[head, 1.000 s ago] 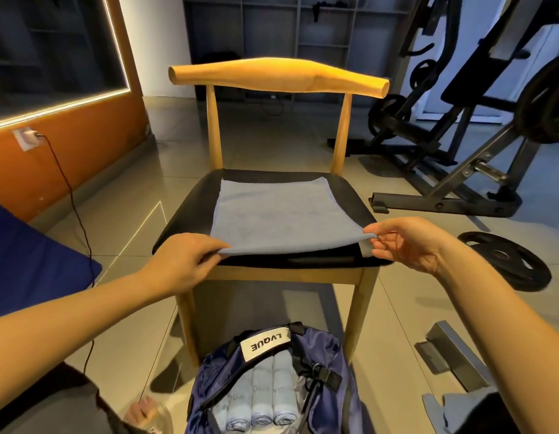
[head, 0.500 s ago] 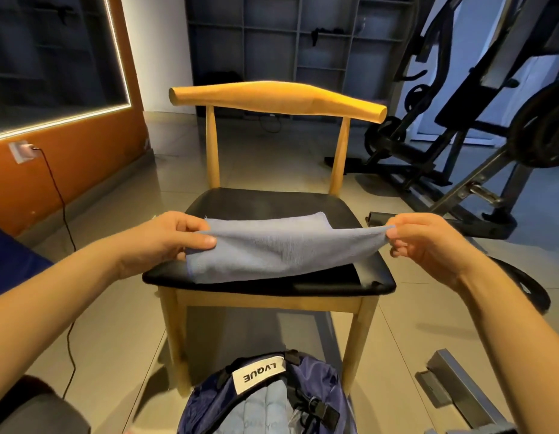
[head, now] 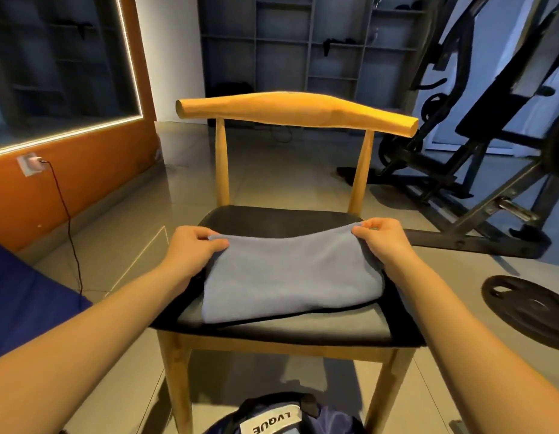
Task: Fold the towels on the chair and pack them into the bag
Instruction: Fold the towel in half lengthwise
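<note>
We pinched the two far corners of the blue towel (head: 290, 274) with our left hand (head: 193, 249) and right hand (head: 381, 242), doubling it over on the chair (head: 272, 330) seat; next, we judged, came flattening it and folding again before packing it into the bag (head: 272, 418).

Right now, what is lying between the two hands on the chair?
In the head view, only the blue towel spans between the left hand and the right hand, each pinching a far corner over the chair seat.
</note>
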`<action>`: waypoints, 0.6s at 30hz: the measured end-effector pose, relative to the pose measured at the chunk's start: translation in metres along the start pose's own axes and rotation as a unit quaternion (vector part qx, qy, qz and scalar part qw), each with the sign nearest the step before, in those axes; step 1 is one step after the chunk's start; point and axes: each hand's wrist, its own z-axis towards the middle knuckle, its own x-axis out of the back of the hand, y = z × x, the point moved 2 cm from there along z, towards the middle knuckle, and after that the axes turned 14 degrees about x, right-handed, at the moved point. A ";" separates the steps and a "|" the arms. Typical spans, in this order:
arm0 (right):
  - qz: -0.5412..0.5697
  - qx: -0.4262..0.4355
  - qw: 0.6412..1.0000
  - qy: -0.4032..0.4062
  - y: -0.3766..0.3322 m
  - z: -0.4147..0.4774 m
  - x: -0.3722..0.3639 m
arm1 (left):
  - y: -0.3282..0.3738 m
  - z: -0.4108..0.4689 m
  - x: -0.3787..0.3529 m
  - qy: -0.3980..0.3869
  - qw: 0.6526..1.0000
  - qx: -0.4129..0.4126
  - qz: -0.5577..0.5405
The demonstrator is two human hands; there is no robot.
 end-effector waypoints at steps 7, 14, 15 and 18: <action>-0.138 -0.023 0.986 -0.087 0.020 0.013 -0.012 | 0.003 0.030 -0.005 -0.020 0.969 -0.027 0.246; -0.170 0.014 0.980 -0.098 0.027 0.026 -0.017 | 0.003 0.047 -0.004 -0.017 0.961 -0.040 0.274; -0.177 0.015 0.980 -0.095 0.029 0.029 -0.018 | 0.003 0.049 -0.004 -0.007 0.962 -0.052 0.269; -0.202 0.013 0.976 -0.086 0.036 0.035 -0.023 | -0.002 0.056 -0.005 0.001 0.968 -0.062 0.244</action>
